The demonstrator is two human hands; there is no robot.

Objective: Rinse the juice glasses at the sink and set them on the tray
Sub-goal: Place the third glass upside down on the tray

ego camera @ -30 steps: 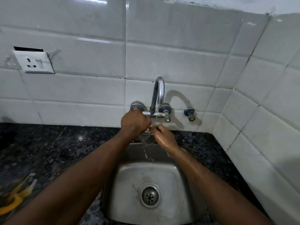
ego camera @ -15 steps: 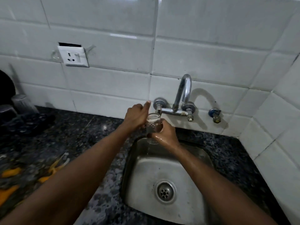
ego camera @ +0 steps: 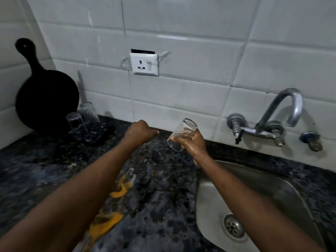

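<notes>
The right hand grips a juice glass mouth-down, apparently to drain it; the left hand, fisted and empty, hovers nearer the tray.

The wet right grip holds a clear juice glass bottom-up and tilted above the dark speckled tabletop, just left of the steel sink. The left grip hovers beside it, fingers curled on nothing. Far left, two upturned glasses stand on a dark tray before a black pan leaning on the tiles. Orange peels lie on the tabletop.
</notes>
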